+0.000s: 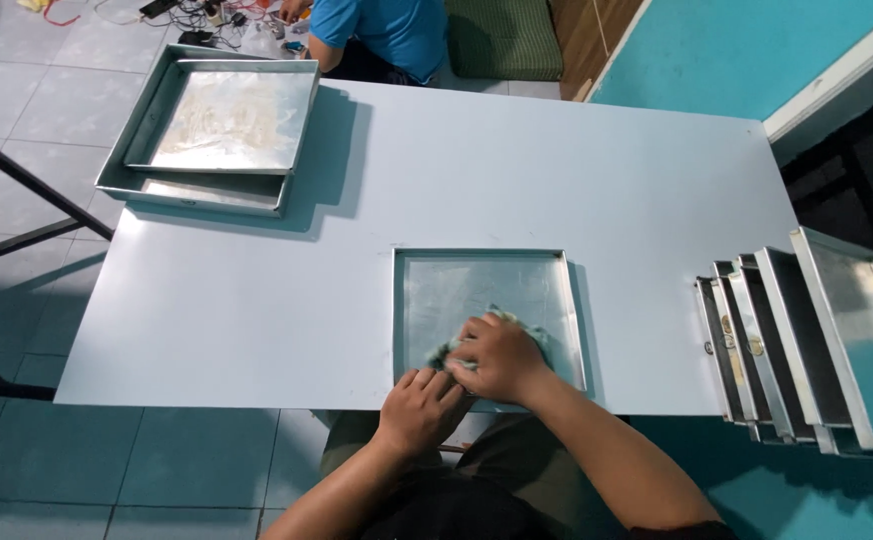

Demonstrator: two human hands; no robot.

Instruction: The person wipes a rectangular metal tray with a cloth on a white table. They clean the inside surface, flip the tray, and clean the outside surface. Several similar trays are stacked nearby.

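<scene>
Head view: right hand (495, 358) pressing a crumpled cloth (454, 350) inside a square metal tray (487, 278), left hand (419, 403) open, fingers resting on its six o'clock rim; stacked trays (212, 130) at ten o'clock.

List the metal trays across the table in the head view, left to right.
Stacked trays at the far left corner → single tray under both hands, near edge → row of tilted trays off the right edge.
</scene>
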